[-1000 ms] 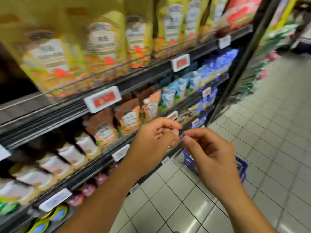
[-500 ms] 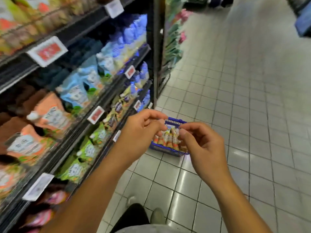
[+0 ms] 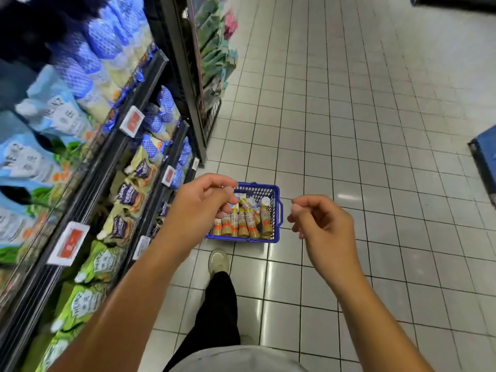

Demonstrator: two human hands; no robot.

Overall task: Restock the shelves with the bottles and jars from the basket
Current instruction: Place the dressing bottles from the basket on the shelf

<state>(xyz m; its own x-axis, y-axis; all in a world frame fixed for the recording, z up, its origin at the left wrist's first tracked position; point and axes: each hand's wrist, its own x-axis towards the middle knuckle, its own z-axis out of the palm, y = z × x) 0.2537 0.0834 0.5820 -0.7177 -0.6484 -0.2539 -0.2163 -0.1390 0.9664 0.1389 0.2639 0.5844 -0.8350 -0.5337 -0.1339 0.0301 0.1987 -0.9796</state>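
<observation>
A blue basket (image 3: 278, 196) of bottles (image 3: 243, 221) is set on the floor (image 3: 375, 130) beside shelves (image 3: 111, 142). Left hand (image 3: 200, 208) and right hand (image 3: 323, 226) are held above it, fingers (image 3: 311, 201) curled, nothing gripped.

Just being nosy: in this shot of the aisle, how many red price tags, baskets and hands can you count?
Red-and-white price tags on the shelf edges: 3
Blue plastic basket on the tiled floor: 1
Bare hands: 2, the left hand and the right hand
Total: 6
</observation>
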